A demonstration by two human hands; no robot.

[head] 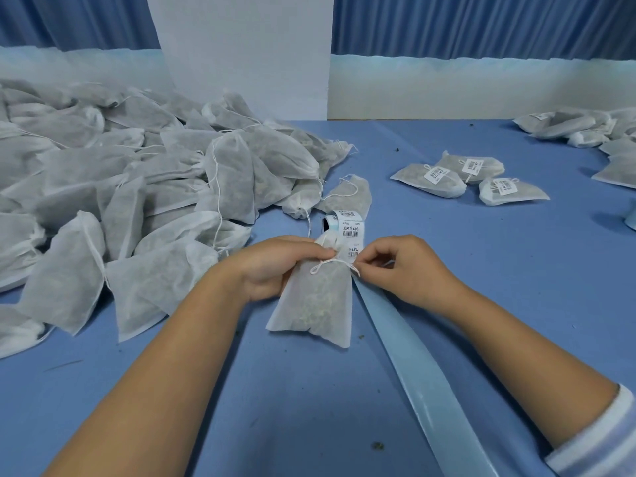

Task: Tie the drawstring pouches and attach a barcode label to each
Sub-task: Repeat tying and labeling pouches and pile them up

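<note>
A: Where is the pouch the person works on?

B: The pouch (316, 304) lies on the blue table (447, 253) in the middle. Its gathered neck points to twelve o'clock and its flat bottom to six o'clock.

A: What does the left hand do?

B: The left hand (275, 266) comes in from seven o'clock. Its fingers are curled around the neck of the pouch, and thumb and forefinger pinch the gathered cloth there.

A: And the right hand?

B: The right hand (399, 270) is at three o'clock from the neck. Its fingers are bent close together, and the fingertips pinch the end of the white drawstring (335, 263). The string crosses the neck and shows a small loop on the left side. I cannot tell if the knot is tight.

A: Where are the labels?

B: The label roll (344, 225) lies just beyond the neck, at twelve o'clock. Its bare backing strip (430, 373) runs from beside the pouch toward five o'clock, between the two forearms.

A: Are there other pouches?

B: Yes. A big pile of pouches (120, 187) fills nine to eleven o'clock. Three labelled pouches (464, 177) lie at two o'clock, well apart from the hands.
</note>
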